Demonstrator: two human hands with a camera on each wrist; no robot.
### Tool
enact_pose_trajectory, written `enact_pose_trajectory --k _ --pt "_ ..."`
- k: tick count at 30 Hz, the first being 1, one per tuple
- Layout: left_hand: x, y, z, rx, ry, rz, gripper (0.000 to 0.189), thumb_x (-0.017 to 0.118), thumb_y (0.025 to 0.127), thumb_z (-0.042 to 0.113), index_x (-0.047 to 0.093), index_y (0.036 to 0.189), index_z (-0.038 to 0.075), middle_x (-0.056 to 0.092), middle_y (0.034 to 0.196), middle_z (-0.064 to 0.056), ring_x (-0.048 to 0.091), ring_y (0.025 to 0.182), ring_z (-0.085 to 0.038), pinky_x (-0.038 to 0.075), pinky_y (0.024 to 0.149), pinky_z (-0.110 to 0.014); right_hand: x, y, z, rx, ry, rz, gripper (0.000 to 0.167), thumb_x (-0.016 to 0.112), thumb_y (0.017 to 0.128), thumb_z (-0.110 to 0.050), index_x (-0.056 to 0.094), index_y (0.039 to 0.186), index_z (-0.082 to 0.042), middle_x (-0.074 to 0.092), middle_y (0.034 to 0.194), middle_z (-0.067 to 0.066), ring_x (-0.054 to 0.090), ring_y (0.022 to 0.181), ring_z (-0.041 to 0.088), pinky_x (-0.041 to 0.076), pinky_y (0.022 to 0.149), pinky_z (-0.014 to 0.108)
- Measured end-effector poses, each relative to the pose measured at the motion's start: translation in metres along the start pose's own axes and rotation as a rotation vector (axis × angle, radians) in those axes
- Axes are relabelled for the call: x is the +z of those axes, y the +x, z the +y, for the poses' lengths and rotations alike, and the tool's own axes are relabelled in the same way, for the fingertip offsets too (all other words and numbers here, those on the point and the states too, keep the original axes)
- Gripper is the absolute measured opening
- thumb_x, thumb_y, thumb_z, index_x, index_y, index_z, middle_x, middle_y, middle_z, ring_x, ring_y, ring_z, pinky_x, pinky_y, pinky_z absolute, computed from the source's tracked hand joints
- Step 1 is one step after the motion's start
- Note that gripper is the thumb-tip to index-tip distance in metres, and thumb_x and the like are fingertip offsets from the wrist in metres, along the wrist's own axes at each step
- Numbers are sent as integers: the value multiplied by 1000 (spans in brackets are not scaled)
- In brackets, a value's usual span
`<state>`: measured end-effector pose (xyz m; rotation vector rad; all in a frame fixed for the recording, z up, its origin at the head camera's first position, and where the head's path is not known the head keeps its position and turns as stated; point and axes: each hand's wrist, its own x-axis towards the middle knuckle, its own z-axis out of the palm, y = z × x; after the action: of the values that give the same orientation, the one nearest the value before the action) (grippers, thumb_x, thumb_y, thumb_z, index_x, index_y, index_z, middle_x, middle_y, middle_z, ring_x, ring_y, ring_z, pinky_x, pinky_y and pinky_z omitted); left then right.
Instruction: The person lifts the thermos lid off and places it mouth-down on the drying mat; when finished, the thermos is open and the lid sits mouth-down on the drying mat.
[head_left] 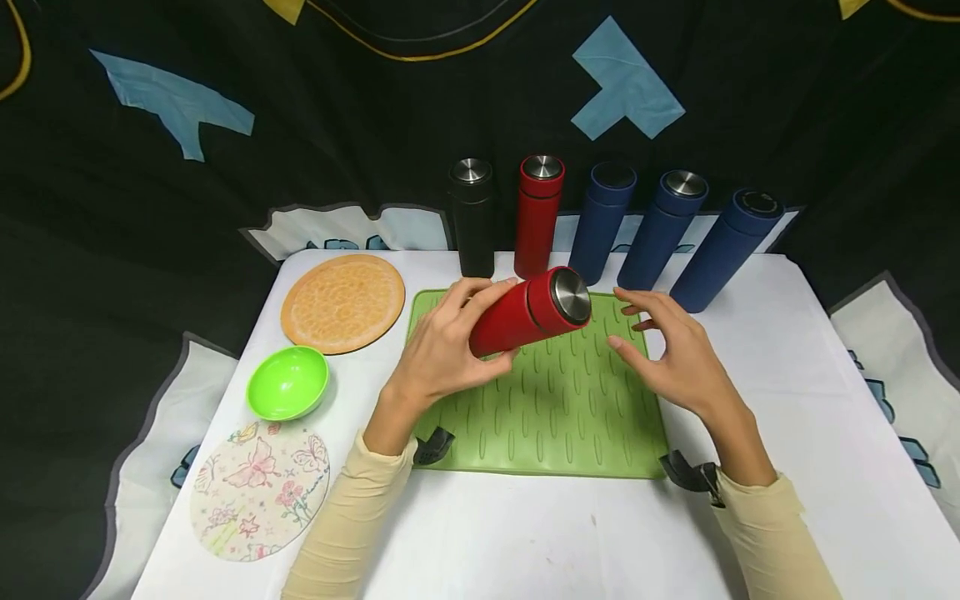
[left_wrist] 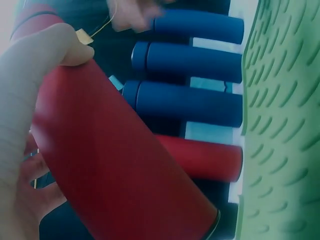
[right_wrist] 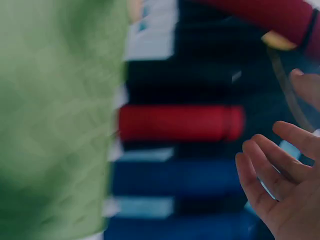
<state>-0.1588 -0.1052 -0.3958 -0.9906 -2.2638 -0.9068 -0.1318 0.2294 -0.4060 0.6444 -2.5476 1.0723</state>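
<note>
My left hand grips a red thermos flask round its body, tilted over the green mat with its silver-topped cap toward the right. In the left wrist view the thumb lies across the held red flask and fingers show on its far side. My right hand hovers to the right of the cap, apart from it, fingers loosely bent with nothing in them. The right wrist view shows that hand with its fingers spread. Behind the mat stands a second red flask.
A black flask and several blue flasks, one of them silver-topped, line the table's back edge. On the left lie an orange round mat, a green bowl and a butterfly-patterned round mat. A dark curtain hangs behind.
</note>
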Motion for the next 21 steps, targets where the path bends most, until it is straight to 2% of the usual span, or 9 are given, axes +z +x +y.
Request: enact_pose_trajectory --k 3,6,9,14,21 --pt "4 0 5 22 22 -33 76 85 78 23 60 150 16 66 132 -12 65 114 -26 63 86 -41 -4 13 -25 -82 94 32 70 82 90 -6 57 155 -13 66 141 8 67 118 23 55 94 17" --pt "6 0 8 47 46 -46 74 84 79 23 61 149 16 68 131 -9 63 114 -24 62 84 -39 -6 21 -43 -141 137 34 74 83 88 -7 57 156 -13 66 140 7 68 116 22 57 91 19" --pt "5 1 11 65 68 -49 73 84 79 23 62 148 16 69 130 -8 64 111 -24 61 82 -38 -6 26 -54 -159 126 26 75 88 86 -13 58 155 -14 67 134 7 67 112 18 58 88 19" --pt "3 1 15 72 99 -51 70 84 80 24 64 146 16 70 130 -7 65 109 -24 61 81 -37 -3 29 -62 -157 80 23 72 91 83 -20 62 149 -12 68 124 4 66 107 14 57 85 17" --pt "-6 2 17 61 126 -68 68 86 79 31 68 143 19 74 127 -3 69 108 -23 62 78 -39 -4 30 -65 -182 80 18 68 90 82 -18 65 145 -12 68 121 3 65 101 11 56 86 17"
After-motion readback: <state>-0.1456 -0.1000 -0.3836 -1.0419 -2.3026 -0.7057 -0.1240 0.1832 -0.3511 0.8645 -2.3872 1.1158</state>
